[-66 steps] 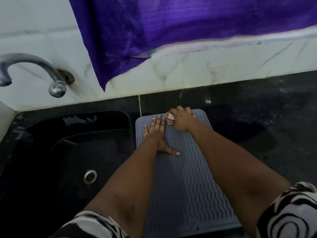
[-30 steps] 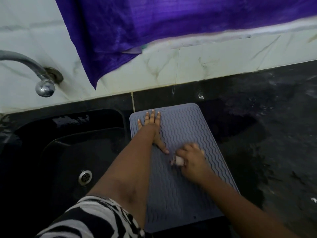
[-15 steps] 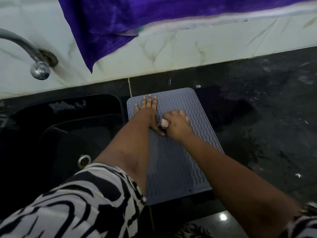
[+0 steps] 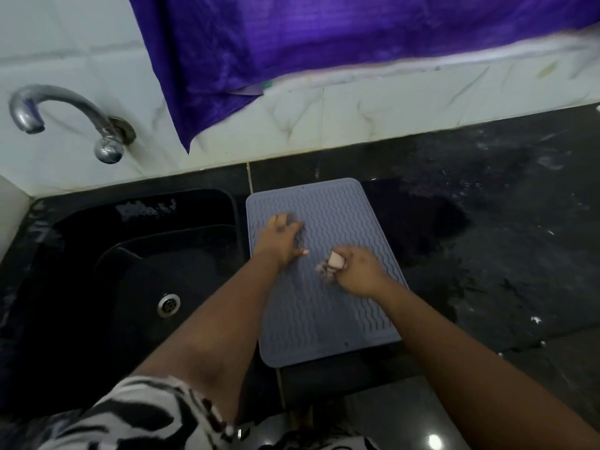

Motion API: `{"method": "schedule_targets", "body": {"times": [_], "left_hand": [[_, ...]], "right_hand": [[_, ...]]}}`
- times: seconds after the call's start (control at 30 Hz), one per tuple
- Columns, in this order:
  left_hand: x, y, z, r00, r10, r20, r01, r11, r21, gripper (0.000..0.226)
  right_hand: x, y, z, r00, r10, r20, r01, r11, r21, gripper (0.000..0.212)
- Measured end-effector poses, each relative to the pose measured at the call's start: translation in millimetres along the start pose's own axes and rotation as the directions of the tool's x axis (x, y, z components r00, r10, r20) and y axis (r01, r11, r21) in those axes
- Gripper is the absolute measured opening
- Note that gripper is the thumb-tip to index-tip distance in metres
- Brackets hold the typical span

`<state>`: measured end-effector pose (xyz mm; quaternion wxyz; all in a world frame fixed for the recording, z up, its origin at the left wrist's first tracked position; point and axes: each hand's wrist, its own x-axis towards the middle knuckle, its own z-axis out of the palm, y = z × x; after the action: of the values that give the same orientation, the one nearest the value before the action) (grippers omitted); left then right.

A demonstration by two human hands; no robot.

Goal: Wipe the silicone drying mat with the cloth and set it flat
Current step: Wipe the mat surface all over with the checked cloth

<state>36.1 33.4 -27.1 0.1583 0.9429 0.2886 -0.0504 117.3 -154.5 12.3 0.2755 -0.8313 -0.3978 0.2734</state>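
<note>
On the black stone counter (image 4: 487, 222), just right of the black moulded sink (image 4: 97, 254), lies the grey-blue rectangular silicone drying mat with its wavy ridges (image 4: 331, 319). Its far edge sits near the white marble-look wall tiles (image 4: 357, 118) and its near edge close to the counter's front. As far as I can see it already lies flat, with no corner curled up, so I judge the setting-flat part needs little more than a final check.

The wiping itself is in hand. My left hand (image 4: 279, 241) rests on the mat's far left part, palm down with fingers spread fairly straight, gripping nothing and only pinning the mat. My right hand (image 4: 357, 271) is curled round a small bunched pale cloth (image 4: 331, 266) and presses it on the mat about mid-length, right of centre; the hand is blurred, so I take it for mid-stroke.

I cannot tell from the surface which zones are already clean or dry. I would guess the near half and the strip under the left palm are still owed a pass.

A purple fabric (image 4: 324, 43) hangs over the tiles, and a chrome tap (image 4: 65, 105) stands over the sink.
</note>
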Motion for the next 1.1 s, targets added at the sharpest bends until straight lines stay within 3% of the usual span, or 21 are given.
{"method": "schedule_targets", "body": {"times": [0.07, 0.17, 0.27, 0.33, 0.43, 0.6, 0.67, 0.73, 0.8, 0.83, 0.9, 0.97, 1.1], "left_hand": [[-25, 20, 8, 0.991, -0.075, -0.108, 0.061, 0.989, -0.132, 0.039], [-51, 37, 24, 0.996, -0.067, -0.054, 0.064, 0.996, -0.055, 0.038], [-57, 35, 28, 0.983, -0.084, 0.160, 0.080, 0.996, 0.035, 0.064], [-57, 37, 28, 0.960, -0.110, 0.256, 0.091, 0.992, 0.085, 0.065], [-58, 48, 25, 0.950, -0.154, 0.273, 0.102, 0.976, 0.193, 0.064], [-63, 52, 24, 0.947, -0.167, 0.276, 0.125, 0.979, 0.163, 0.063], [-70, 47, 25, 0.968, -0.133, 0.212, 0.127, 0.991, 0.041, 0.062], [-81, 40, 28, 0.996, -0.091, -0.024, 0.089, 0.993, -0.083, 0.056], [-95, 35, 34, 0.968, -0.061, -0.243, 0.043, 0.996, -0.078, 0.047], [-101, 33, 39, 0.968, -0.033, -0.248, 0.021, 0.998, -0.053, 0.050], [-112, 35, 51, 0.996, -0.006, -0.091, 0.007, 1.000, 0.006, 0.067], [-117, 35, 61, 0.997, -0.047, 0.054, 0.044, 0.998, 0.043, 0.077], [-112, 37, 56, 0.984, -0.101, 0.146, 0.088, 0.992, 0.094, 0.082]], "right_hand": [[19, -3, 11, 0.998, -0.014, -0.061, 0.001, 0.980, -0.201, 0.014], [22, 8, 34, 0.999, 0.032, -0.021, -0.038, 0.913, -0.405, 0.034], [4, 14, 40, 0.998, -0.051, -0.026, 0.034, 0.903, -0.428, 0.034], [-13, 15, 41, 0.997, -0.067, 0.037, 0.077, 0.895, -0.439, 0.033], [-48, 20, 40, 0.987, -0.088, 0.137, 0.139, 0.897, -0.420, 0.032], [-95, 17, 29, 0.936, -0.040, 0.350, 0.170, 0.921, -0.349, 0.022], [-97, 10, 20, 0.918, 0.016, 0.396, 0.044, 0.989, -0.141, 0.013], [-93, 4, 12, 0.964, -0.009, 0.265, 0.018, 0.999, -0.031, 0.013], [-85, 4, 11, 0.995, -0.074, 0.069, 0.076, 0.997, -0.031, 0.017], [-83, 6, 15, 0.995, -0.097, 0.024, 0.099, 0.989, -0.112, 0.018], [-81, 15, 26, 0.997, -0.051, 0.049, 0.065, 0.940, -0.336, 0.024], [-87, 24, 36, 0.994, -0.006, 0.110, 0.054, 0.893, -0.446, 0.031], [-96, 24, 23, 0.950, 0.018, 0.310, 0.096, 0.932, -0.350, 0.024]]}}
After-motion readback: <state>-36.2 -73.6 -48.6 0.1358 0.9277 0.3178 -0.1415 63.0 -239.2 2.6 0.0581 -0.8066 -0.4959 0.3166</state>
